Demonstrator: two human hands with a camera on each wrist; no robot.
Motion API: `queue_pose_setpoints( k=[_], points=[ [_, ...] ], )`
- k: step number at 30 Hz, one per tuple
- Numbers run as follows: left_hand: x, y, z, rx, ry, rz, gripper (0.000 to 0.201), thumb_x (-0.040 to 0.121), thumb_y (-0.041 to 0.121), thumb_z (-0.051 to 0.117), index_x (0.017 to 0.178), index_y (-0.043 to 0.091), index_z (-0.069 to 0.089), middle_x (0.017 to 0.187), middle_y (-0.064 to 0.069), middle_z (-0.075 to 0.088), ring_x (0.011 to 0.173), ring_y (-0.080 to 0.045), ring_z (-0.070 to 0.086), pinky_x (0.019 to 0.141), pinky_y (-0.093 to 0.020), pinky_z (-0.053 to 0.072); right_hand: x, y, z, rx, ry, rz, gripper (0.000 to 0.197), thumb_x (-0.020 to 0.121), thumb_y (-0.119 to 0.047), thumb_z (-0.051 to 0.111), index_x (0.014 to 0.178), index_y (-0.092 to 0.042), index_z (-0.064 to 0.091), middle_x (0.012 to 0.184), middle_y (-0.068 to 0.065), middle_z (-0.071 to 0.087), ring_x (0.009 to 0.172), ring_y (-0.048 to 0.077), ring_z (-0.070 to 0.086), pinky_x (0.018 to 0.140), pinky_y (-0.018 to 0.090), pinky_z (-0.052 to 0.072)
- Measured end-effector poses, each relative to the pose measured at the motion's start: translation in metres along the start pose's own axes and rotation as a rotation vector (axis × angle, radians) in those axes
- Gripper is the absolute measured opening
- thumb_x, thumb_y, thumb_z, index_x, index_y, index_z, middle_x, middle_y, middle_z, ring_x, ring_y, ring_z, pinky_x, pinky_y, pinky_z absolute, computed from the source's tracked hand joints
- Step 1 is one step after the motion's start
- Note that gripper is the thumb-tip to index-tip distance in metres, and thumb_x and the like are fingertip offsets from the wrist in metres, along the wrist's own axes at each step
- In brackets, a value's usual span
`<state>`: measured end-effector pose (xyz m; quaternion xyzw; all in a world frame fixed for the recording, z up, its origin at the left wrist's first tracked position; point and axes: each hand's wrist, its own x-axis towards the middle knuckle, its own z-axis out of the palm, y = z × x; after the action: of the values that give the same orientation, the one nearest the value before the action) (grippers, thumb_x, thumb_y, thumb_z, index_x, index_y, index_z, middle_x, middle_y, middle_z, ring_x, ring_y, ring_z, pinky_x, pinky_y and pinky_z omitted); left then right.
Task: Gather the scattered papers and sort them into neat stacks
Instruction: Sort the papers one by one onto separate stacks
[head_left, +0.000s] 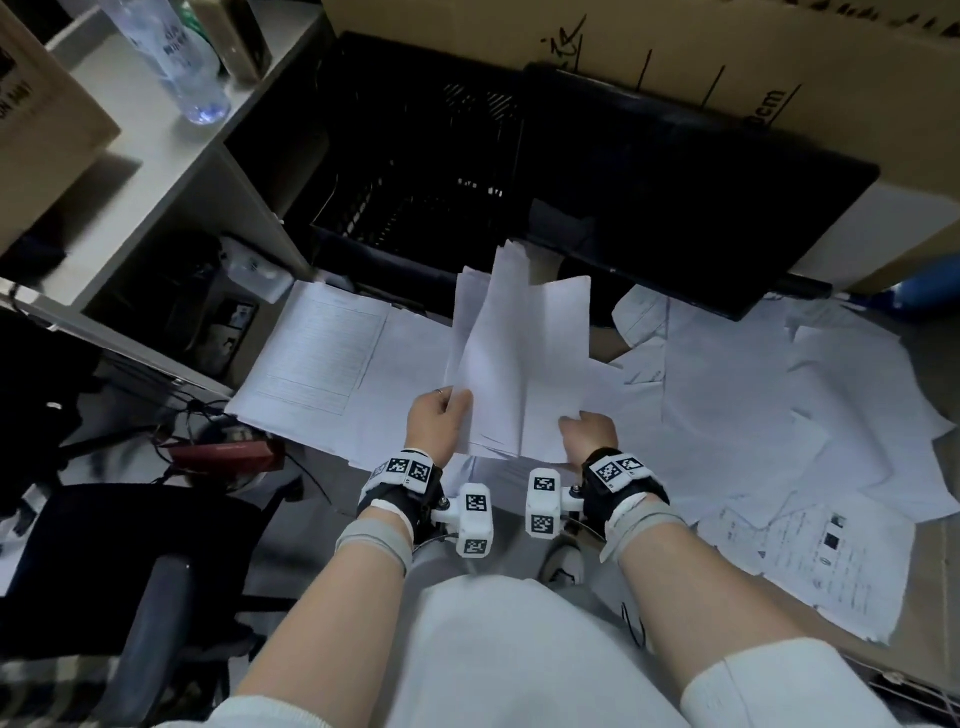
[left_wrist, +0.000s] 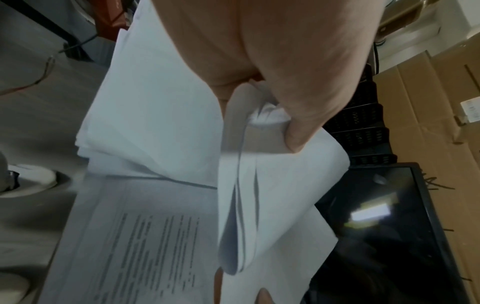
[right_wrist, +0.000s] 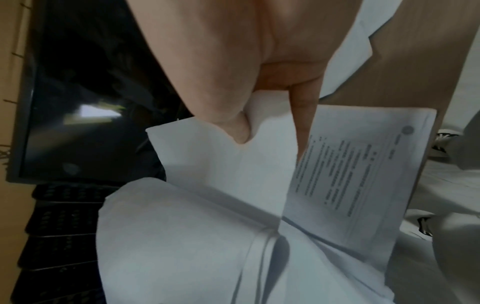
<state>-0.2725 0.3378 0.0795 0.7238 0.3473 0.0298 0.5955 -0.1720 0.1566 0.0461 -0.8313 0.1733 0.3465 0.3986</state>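
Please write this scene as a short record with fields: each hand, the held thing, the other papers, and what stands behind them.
left hand: grips the bundle's left edge
right hand: pinches the bundle's right edge
bundle: loose sheets, uneven, held up
stack: printed page on top, left
scattered papers: right, overlapping
behind: crate, monitor, cardboard box

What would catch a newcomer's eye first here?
The sheaf of papers held up at centre, the left hand and right hand gripping its near edge. Then the loose sheets scattered to the right, below a black monitor, and a neater stack lying left.
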Motion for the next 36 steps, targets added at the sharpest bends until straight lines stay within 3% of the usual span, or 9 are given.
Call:
queue_pose_setpoints(
  k=[3, 5, 10, 14, 17, 25, 28, 32, 36],
  points=[
    [0.006, -0.014, -0.026, 0.046, 0.041, -0.025, 0.048, 0.084, 0.040, 0.054, 0.068, -0.005, 0.049, 0.064, -0.006, 0.040, 0.061, -0.016, 0.034, 0.057, -0.031, 0.028, -0.004, -0.008, 0.027, -0.051, 0.010, 0.042, 0.048, 0.096, -0.017, 0.053, 0.140, 0.002, 0.049, 0.144, 0.013, 0.053, 0.130, 0.030, 0.051, 0.102, 0.026, 0.039],
    [0.010, -0.025, -0.051, 0.091, 0.085, -0.056, 0.047, 0.090, 0.036, 0.056, 0.076, -0.009, 0.054, 0.065, -0.005, 0.043, 0.059, -0.015, 0.035, 0.054, -0.028, 0.030, -0.004, -0.012, 0.055, -0.056, 0.016, 0.068, 0.044, 0.096, -0.013, 0.051, 0.137, 0.002, 0.052, 0.143, 0.014, 0.053, 0.128, 0.032, 0.052, 0.103, 0.029, 0.042],
    [0.014, -0.052, -0.116, 0.220, 0.249, -0.112, 0.038, 0.097, 0.016, 0.055, 0.062, 0.008, 0.044, 0.057, 0.000, 0.035, 0.049, -0.007, 0.027, 0.049, -0.026, 0.026, -0.004, -0.006, 0.122, -0.099, 0.005, 0.196, 0.036, 0.096, -0.008, 0.045, 0.126, 0.007, 0.059, 0.130, 0.021, 0.061, 0.115, 0.036, 0.060, 0.082, 0.034, 0.044],
    [0.019, -0.083, -0.164, 0.195, 0.351, -0.139, 0.039, 0.095, 0.017, 0.057, 0.059, 0.015, 0.040, 0.057, 0.003, 0.033, 0.054, -0.012, 0.027, 0.054, -0.031, 0.028, -0.001, 0.002, 0.168, -0.087, -0.053, 0.247, 0.038, 0.096, -0.010, 0.047, 0.132, 0.001, 0.054, 0.135, 0.017, 0.058, 0.117, 0.033, 0.059, 0.085, 0.031, 0.045],
    [0.018, -0.100, -0.183, 0.130, 0.406, -0.137, 0.044, 0.092, 0.021, 0.056, 0.055, 0.022, 0.032, 0.055, 0.008, 0.031, 0.057, -0.015, 0.026, 0.056, -0.032, 0.026, -0.001, 0.000, 0.192, -0.093, -0.077, 0.290, 0.036, 0.090, -0.011, 0.048, 0.123, 0.000, 0.058, 0.122, 0.019, 0.065, 0.103, 0.037, 0.065, 0.083, 0.036, 0.053],
    [0.021, -0.101, -0.182, 0.060, 0.328, -0.127, 0.043, 0.094, 0.018, 0.058, 0.058, 0.019, 0.035, 0.052, 0.011, 0.031, 0.053, -0.011, 0.026, 0.053, -0.029, 0.023, -0.003, -0.021, 0.205, -0.136, -0.084, 0.256, 0.047, 0.089, -0.020, 0.051, 0.126, 0.008, 0.052, 0.120, 0.025, 0.063, 0.090, 0.035, 0.062, 0.069, 0.034, 0.043],
    [0.026, -0.097, -0.177, 0.029, 0.291, -0.128, 0.040, 0.094, 0.020, 0.059, 0.060, 0.006, 0.045, 0.054, 0.005, 0.037, 0.053, -0.013, 0.029, 0.054, -0.029, 0.026, 0.003, -0.017, 0.200, -0.066, -0.073, 0.305, 0.069, 0.067, -0.028, 0.055, 0.128, 0.003, 0.047, 0.116, 0.022, 0.063, 0.092, 0.037, 0.066, 0.083, 0.046, 0.056],
    [0.028, -0.080, -0.168, 0.023, 0.230, -0.131, 0.026, 0.097, 0.025, 0.061, 0.076, 0.013, 0.069, 0.053, 0.011, 0.051, 0.048, -0.007, 0.038, 0.050, -0.024, 0.033, -0.026, -0.043, 0.178, -0.162, 0.047, 0.198, 0.064, 0.079, -0.030, 0.063, 0.134, -0.005, 0.041, 0.131, 0.016, 0.054, 0.115, 0.037, 0.055, 0.095, 0.043, 0.047],
    [0.024, -0.062, -0.154, -0.058, 0.165, -0.100, 0.028, 0.087, 0.038, 0.066, 0.081, 0.012, 0.074, 0.067, 0.001, 0.062, 0.060, -0.011, 0.046, 0.060, -0.028, 0.042, -0.050, -0.077, 0.167, 0.147, -0.232, -0.097, 0.053, 0.085, -0.034, 0.070, 0.133, -0.018, 0.054, 0.130, 0.005, 0.060, 0.115, 0.024, 0.059, 0.101, 0.043, 0.048]
  ],
)
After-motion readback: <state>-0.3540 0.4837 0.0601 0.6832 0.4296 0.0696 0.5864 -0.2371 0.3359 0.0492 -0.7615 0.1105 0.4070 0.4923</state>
